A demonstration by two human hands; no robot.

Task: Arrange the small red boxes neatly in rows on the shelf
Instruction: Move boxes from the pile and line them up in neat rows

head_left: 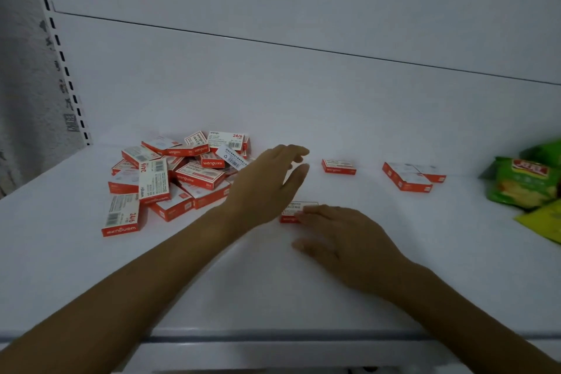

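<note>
Under the fingertips of our right hand lies one small red box. Fingers are straight, pressing flat, prob. to slide it into line w/ the single box & the pair beyond that hand. Our left hand reaches out w/ fingers apart, holding nothing, just right of the jumbled pile on the shelf, likely for the next box. The pressed box is partly covered, its print blurred. Green snack packs far right are cut off.
</note>
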